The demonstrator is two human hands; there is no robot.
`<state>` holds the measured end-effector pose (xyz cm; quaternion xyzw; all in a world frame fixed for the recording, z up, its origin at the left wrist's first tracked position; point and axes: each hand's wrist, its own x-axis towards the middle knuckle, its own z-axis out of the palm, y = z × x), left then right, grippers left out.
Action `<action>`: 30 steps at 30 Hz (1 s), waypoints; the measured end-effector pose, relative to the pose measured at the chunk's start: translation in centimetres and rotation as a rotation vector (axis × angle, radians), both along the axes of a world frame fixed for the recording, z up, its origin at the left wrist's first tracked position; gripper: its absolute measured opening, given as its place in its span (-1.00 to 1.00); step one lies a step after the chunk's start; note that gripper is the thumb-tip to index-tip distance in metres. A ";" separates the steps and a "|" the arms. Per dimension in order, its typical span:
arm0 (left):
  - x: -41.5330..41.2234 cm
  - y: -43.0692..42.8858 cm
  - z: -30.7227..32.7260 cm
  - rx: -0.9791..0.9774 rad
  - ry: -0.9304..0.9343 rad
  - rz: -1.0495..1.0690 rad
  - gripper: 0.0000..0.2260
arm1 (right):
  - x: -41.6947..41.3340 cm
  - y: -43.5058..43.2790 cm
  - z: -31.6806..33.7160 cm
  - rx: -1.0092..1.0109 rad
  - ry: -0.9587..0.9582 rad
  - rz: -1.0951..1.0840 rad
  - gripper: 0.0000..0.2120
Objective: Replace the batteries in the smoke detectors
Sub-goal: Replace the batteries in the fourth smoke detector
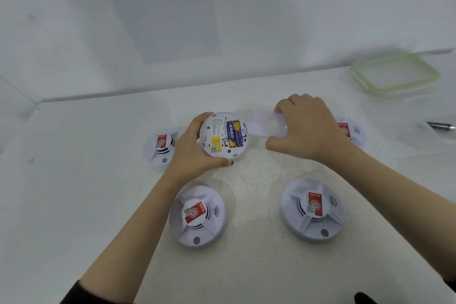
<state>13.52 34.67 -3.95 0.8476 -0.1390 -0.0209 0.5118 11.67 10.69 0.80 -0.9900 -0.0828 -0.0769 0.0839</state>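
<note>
Around the open detector (223,139) and cover (261,126) lie four others (197,215).

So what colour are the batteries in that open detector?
The batteries are blue and yellow; head view.

The opened detector (223,134) sits at the centre of the frame. You hold it in your left grip (192,148) with its back tilted toward you. It is a round white shell with a yellow label at lower left, and what look like two blue-and-yellow batteries (234,134) lie side by side in the bay. Just right of it, your right grip (308,128) pinches the back plate (265,126), pale and translucent, with a round hole. Four closed units rest dome-up on the desk (98,180), each with a red label: the left detector (159,147), the lower-centre detector (197,213), the lower-right detector (312,208), and the right detector (350,131), half hidden behind your wrist.
</note>
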 end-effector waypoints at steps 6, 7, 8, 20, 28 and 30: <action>0.4 -0.3 -1.0 -0.074 0.079 -0.065 -0.13 | 0.1 2.5 -0.6 0.166 0.078 0.191 -0.35; 0.5 -0.3 -1.0 -0.083 0.088 -0.077 -0.12 | 0.2 2.9 -0.9 0.173 0.084 0.212 -0.36; 0.7 -0.3 -1.0 -0.091 0.096 -0.087 -0.12 | 0.4 3.1 -1.3 0.180 0.087 0.226 -0.36; 1.2 0.0 -1.7 -0.134 0.102 -0.092 -0.09 | 1.3 4.6 -1.8 0.295 0.136 0.235 -0.42; 1.4 -0.2 -2.0 -0.151 0.078 -0.112 -0.15 | 1.9 4.0 -1.9 0.392 0.246 0.263 -0.45; 1.4 -0.2 -1.9 -0.153 0.074 -0.112 -0.15 | 1.8 4.1 -2.1 0.419 0.227 0.241 -0.45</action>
